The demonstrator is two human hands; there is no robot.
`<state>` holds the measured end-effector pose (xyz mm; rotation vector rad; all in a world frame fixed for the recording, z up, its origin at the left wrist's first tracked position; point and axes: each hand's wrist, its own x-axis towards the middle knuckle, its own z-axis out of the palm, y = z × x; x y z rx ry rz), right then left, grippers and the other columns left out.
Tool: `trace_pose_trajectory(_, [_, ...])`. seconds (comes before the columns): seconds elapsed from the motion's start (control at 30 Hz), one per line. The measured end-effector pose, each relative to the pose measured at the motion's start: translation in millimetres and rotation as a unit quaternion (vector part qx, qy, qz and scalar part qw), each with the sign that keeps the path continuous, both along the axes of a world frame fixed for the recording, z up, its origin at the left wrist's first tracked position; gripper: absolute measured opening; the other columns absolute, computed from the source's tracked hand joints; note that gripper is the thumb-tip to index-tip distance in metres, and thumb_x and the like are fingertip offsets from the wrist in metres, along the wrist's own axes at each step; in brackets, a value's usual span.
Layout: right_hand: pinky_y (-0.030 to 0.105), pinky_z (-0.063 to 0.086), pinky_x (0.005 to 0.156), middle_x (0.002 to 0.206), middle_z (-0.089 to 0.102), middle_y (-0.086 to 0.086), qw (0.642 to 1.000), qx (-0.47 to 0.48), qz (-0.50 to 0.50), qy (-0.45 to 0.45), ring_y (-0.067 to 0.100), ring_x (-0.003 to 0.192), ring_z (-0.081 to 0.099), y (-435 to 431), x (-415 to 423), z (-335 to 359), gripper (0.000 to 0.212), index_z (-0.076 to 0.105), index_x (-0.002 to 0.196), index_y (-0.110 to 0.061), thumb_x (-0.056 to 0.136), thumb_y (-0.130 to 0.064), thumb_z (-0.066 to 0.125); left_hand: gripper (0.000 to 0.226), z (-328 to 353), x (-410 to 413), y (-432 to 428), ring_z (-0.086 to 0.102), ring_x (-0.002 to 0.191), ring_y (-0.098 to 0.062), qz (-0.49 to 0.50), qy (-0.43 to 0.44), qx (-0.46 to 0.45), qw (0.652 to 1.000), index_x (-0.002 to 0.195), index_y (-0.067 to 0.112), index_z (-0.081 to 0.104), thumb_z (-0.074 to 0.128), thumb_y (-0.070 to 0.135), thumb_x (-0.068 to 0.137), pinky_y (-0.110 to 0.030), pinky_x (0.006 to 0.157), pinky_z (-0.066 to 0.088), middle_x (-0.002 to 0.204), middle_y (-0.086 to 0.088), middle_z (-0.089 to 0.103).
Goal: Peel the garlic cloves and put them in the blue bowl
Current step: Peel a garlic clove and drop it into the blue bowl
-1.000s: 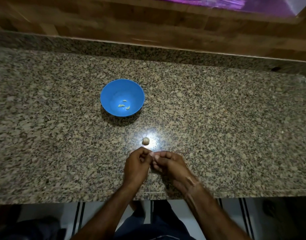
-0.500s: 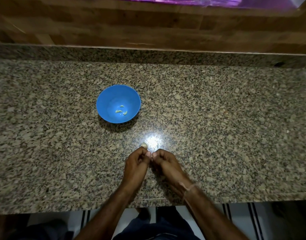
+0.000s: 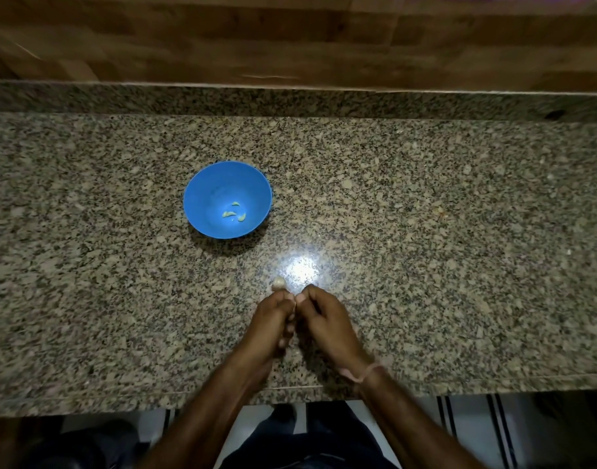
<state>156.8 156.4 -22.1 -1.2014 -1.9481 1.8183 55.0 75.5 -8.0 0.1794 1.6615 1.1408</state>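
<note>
The blue bowl (image 3: 202,184) stands on the granite counter (image 3: 425,231) left of centre, with three peeled garlic cloves (image 3: 234,214) in its bottom. An unpeeled garlic piece (image 3: 278,283) lies on the counter, right at the fingertips of my left hand (image 3: 273,319). My right hand (image 3: 324,319) meets the left one fingertip to fingertip near the counter's front edge. Both hands have curled fingers and pinch a small garlic clove between them. That clove is almost wholly hidden by the fingers.
A wooden wall panel (image 3: 290,38) rises behind the counter's raised granite back strip (image 3: 290,99). A bright light reflection (image 3: 302,269) lies just beyond my hands. The floor and my legs show below the front edge (image 3: 121,399).
My joined hands have edged forward, so the loose garlic piece now sits at my left fingertips instead of a little beyond them. The white bit of clove seen between my fingers is now hidden.
</note>
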Motion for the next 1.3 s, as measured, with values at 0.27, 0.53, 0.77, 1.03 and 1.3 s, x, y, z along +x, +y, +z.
trace_pose_trajectory(0.27, [0.028, 0.03, 0.053, 0.062, 0.044, -0.002, 0.976, -0.215, -0.025, -0.038, 0.012, 0.056, 0.038, 7, -5, 14, 0.032, 0.052, 0.074, -0.016, 0.105, -0.013, 0.045, 0.026, -4, 19, -1, 0.053, 0.068, -0.013, -0.033, 0.308, 0.042, 0.95, 0.086, 0.025, 0.049, 0.039, 0.024, 0.111, -0.029, 0.062, 0.041, 0.079, 0.002, 0.056])
trace_pose_trajectory(0.53, [0.024, 0.026, 0.059, 0.067, 0.042, -0.012, 0.96, 0.272, 0.044, -0.053, 0.006, 0.064, 0.04, 0, 8, -10, 0.032, 0.044, 0.077, -0.023, 0.109, -0.028, 0.044, 0.039, 1, 12, 10, 0.048, 0.049, -0.018, 0.004, -0.014, -0.019, 1.0, 0.07, 0.014, 0.053, 0.045, 0.026, 0.106, -0.026, 0.045, 0.037, 0.057, -0.002, 0.054])
trace_pose_trajectory(0.77, [0.021, 0.027, 0.055, 0.06, 0.042, -0.012, 0.98, 0.185, 0.022, -0.071, 0.007, 0.057, 0.038, 2, 2, -5, 0.036, 0.047, 0.073, -0.018, 0.108, -0.024, 0.049, 0.041, -5, 11, 8, 0.045, 0.053, -0.016, -0.015, 0.088, -0.024, 0.996, 0.068, 0.016, 0.051, 0.043, 0.024, 0.107, -0.029, 0.048, 0.033, 0.06, 0.0, 0.05])
trace_pose_trajectory(1.03, [0.046, 0.054, 0.075, 0.083, 0.067, 0.014, 0.997, -0.012, -0.061, 0.043, 0.024, 0.079, 0.064, 0, 6, -5, 0.024, 0.066, 0.087, -0.01, 0.104, -0.027, 0.062, 0.04, 3, 10, 4, 0.043, 0.056, -0.011, -0.012, 0.222, 0.012, 0.975, 0.073, 0.011, 0.051, 0.054, 0.032, 0.106, -0.026, 0.054, 0.036, 0.059, 0.006, 0.046])
trace_pose_trajectory(1.3, [0.06, 0.058, 0.088, 0.092, 0.078, 0.007, 0.992, -0.045, -0.096, 0.067, 0.031, 0.092, 0.074, 6, 13, -7, 0.007, 0.076, 0.093, -0.015, 0.096, -0.013, 0.071, 0.029, 4, 11, 0, 0.063, 0.065, -0.001, 0.0, 0.151, 0.019, 0.988, 0.078, 0.015, 0.069, 0.062, 0.028, 0.103, -0.019, 0.061, 0.046, 0.067, 0.01, 0.069])
